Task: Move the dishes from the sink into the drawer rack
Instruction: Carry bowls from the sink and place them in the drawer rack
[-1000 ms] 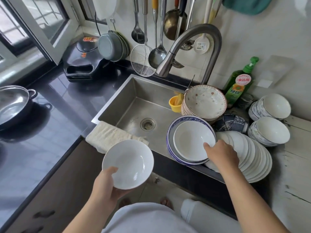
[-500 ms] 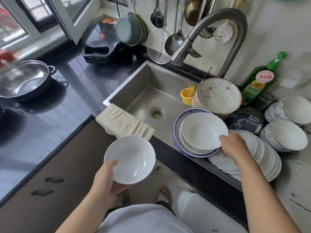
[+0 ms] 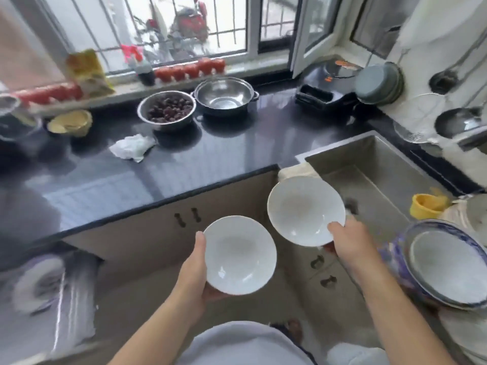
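Observation:
My left hand [image 3: 193, 275] grips a white bowl [image 3: 240, 255] by its left rim, held over the floor in front of the cabinet. My right hand [image 3: 347, 243] holds a second white bowl [image 3: 305, 209] by its lower right rim, up beside the steel sink's [image 3: 369, 164] left front corner. Still at the sink's right edge are a blue-rimmed dish stack [image 3: 445, 262] with a white bowl on top. An open drawer rack [image 3: 50, 291] shows blurred at the lower left, with a white dish in it.
The dark countertop [image 3: 184, 159] carries a steel bowl of dark fruit [image 3: 166, 110], a steel pot [image 3: 225, 97], a crumpled white cloth [image 3: 133, 148] and a black appliance [image 3: 326, 88]. A yellow cup [image 3: 428, 205] sits in the sink. Cabinet doors [image 3: 184, 227] stand below the counter edge.
My right hand has lifted a white bowl off the blue-rimmed stack and carried it left. The view has swung left toward the counter and drawer rack; the left hand still holds its bowl.

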`<state>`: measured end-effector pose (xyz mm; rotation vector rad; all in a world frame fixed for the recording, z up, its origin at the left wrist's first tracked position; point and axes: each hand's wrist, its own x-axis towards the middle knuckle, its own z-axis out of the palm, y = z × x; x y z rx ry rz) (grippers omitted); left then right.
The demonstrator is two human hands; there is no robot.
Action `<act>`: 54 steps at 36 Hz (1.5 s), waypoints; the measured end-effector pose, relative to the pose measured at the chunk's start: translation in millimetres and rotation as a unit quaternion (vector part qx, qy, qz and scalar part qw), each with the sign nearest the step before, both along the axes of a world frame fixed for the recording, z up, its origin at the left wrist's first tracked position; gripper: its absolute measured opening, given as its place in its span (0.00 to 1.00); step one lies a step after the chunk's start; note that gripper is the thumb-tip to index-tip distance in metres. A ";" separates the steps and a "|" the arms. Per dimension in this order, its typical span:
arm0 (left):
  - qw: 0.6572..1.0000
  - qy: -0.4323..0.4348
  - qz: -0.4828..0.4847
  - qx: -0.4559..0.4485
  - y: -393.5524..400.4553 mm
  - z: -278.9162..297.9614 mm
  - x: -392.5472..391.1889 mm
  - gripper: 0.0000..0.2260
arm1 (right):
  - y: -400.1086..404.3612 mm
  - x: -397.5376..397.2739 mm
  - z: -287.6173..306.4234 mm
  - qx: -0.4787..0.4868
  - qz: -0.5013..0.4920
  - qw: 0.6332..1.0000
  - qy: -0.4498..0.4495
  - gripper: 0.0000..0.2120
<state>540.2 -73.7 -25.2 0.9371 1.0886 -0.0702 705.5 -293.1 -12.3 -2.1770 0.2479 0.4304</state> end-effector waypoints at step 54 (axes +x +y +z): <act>0.946 0.260 0.189 0.031 642.5 -255.2 -570.9 0.19 | 669.3 -455.8 -201.0 -0.175 0.320 0.903 0.226 0.10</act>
